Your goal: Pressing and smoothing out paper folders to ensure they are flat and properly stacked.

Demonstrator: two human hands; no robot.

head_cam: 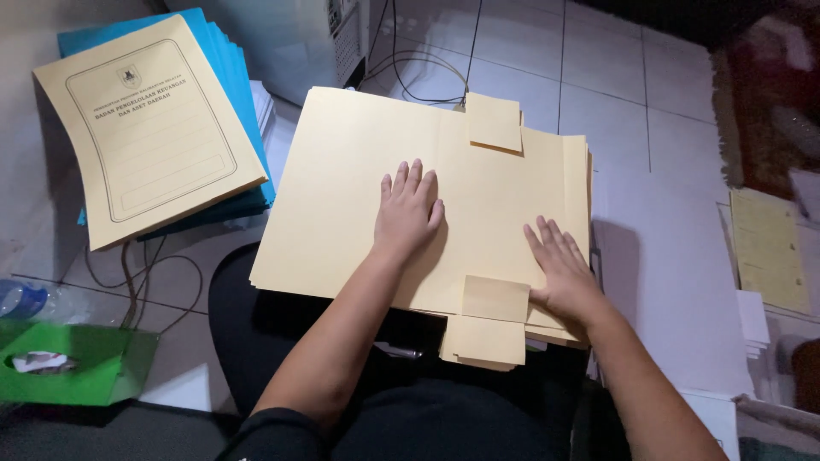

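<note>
A stack of opened-out cream paper folders [342,188] lies across my lap, with small flaps folded in at the far and near edges. My left hand [408,210] rests flat on the middle of the top folder, fingers spread. On the right part of that sheet, close to the near flap [495,299], my right hand [559,269] presses down flat. Neither hand grips anything.
At the left, a printed cream folder [145,128] tops a pile of blue folders [243,94]. A green tissue box [73,363] sits bottom left. Cables [410,85] run over the white tiled floor. White sheets [675,282] and a yellow paper [769,248] lie to the right.
</note>
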